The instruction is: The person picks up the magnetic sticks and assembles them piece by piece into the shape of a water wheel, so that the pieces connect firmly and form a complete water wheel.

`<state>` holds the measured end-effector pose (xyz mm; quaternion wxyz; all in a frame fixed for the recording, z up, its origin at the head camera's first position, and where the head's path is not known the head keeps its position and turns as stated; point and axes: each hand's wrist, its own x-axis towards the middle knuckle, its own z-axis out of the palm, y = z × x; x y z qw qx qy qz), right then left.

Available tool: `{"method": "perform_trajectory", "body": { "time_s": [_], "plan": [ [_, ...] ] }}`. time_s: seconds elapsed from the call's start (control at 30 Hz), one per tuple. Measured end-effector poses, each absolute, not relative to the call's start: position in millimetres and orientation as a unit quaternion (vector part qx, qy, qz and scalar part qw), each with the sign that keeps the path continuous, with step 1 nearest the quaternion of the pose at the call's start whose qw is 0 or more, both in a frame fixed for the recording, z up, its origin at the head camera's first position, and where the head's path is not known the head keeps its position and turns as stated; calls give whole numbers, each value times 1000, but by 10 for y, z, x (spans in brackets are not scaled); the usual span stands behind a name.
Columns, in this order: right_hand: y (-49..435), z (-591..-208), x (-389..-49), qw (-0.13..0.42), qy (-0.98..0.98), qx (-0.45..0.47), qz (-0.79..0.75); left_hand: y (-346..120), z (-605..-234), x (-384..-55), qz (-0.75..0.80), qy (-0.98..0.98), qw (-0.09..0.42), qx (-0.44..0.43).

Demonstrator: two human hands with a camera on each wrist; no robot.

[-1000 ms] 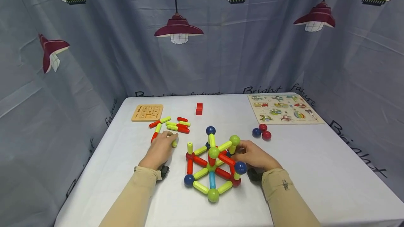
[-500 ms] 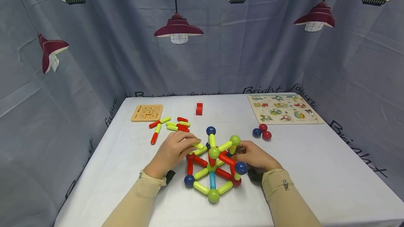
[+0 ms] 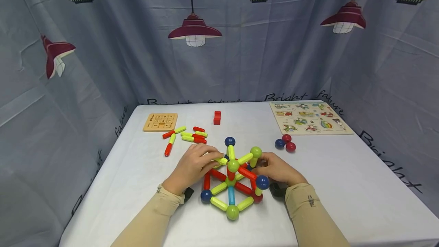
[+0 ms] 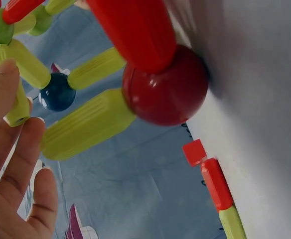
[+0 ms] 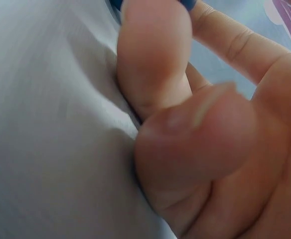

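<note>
Your left hand (image 3: 193, 167) pinches a yellow rod (image 3: 221, 161) pointing rightward at that lower-mid-frame green ball (image 3: 233, 166), can't tell your right hand (image 3: 278, 169)'s grip.

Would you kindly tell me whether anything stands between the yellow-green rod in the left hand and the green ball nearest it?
Nothing visible does: the yellow-green rod, pinched by the left hand, has its far end at the green ball, with no other piece between. Whether they touch is hard to tell.

wooden number board (image 3: 148, 126): far left | red block (image 3: 217, 119): far middle | picture puzzle board (image 3: 313, 121): far right
</note>
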<state>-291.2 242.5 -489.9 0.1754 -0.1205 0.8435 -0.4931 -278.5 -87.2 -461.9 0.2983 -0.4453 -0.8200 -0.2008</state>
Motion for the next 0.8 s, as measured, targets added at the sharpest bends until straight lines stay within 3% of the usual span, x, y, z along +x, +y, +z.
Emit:
{"method": "perform_trajectory", "body": {
  "time_s": [0.17,0.27,0.37,0.5,0.6,0.8],
  "plan": [
    [2430,-4890,-2916,176,843,-116,-495,-843,-4611,-2783,-205,-813,305,-451],
    [2420,-4891,-2918,178,841,-119,-498,-881,-4604,-2766,-219,-832,281,-425],
    [2405,-4895,-2923,181,839,-123,-498,-967,-4605,-2752,-247,-869,211,-374],
    [2402,-4883,-2916,179,844,-114,-492,-1092,-4632,-2767,-269,-917,58,-289],
    [2414,-4866,-2906,179,848,-109,-487,-1141,-4642,-2773,-265,-929,-27,-255],
    [2587,-4838,-2914,204,839,-170,-475,-1190,-4609,-2766,-256,-936,-71,-231]
  ]
}}
